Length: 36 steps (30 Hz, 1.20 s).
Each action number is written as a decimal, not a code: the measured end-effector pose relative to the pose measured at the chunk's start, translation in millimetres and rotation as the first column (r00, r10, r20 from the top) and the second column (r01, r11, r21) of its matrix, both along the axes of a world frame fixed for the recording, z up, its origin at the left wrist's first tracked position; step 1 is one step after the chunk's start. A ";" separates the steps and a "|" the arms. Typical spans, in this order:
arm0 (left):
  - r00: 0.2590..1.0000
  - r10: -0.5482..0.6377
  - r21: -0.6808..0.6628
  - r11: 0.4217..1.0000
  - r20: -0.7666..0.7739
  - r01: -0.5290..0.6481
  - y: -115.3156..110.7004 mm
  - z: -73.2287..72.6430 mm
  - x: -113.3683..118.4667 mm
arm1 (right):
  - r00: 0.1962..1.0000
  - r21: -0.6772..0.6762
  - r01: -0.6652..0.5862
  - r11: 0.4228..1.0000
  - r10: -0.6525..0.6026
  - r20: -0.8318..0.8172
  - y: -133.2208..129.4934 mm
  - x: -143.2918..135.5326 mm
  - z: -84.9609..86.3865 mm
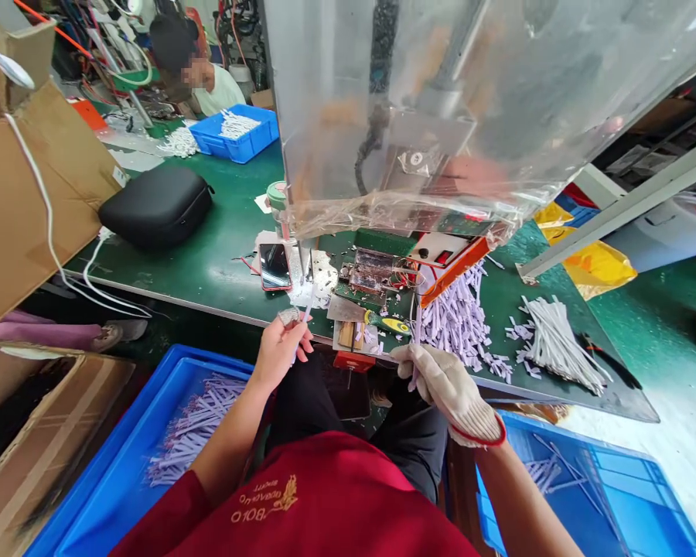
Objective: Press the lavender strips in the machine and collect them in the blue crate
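A thin white tube sits pinched in the bare left hand at centre frame, just below the green counter edge. The gloved right hand is closed around another pale stick. Purple sticks lie heaped right of centre; a blue bin sits lower left.
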<state>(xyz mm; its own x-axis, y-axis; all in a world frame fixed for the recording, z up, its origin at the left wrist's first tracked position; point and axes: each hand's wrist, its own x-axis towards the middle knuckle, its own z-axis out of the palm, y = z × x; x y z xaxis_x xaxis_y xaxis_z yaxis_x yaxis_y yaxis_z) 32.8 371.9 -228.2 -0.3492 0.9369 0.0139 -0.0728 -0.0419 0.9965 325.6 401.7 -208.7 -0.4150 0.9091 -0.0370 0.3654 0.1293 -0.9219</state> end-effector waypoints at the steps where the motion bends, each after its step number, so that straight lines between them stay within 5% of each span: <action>1: 1.000 -0.002 0.003 1.000 -0.027 0.002 0.9 1.6 1.6 | 0.999 0.027 0.000 1.000 -0.001 0.041 2.0 0.1 1.6; 5: 0.997 -0.008 -0.003 1.000 -0.083 0.007 3.4 0.9 5.5 | 0.998 0.033 0.018 0.999 -0.021 0.066 15.2 -6.7 4.8; 13: 1.000 0.007 -0.021 1.000 0.007 -0.007 0.1 -12.9 6.2 | 0.890 -0.335 -0.010 0.942 -0.145 -0.432 53.4 -68.2 -19.7; 18: 0.998 0.058 -0.049 0.997 0.021 -0.057 -7.0 -16.5 -1.9 | 0.883 -0.332 0.064 0.941 -0.208 -0.421 65.3 -91.5 -24.4; 36: 0.996 0.070 -0.111 0.992 0.048 -0.065 -10.0 -24.8 -2.9 | 0.869 -0.420 0.100 0.902 -0.284 -0.404 87.1 -96.0 -24.4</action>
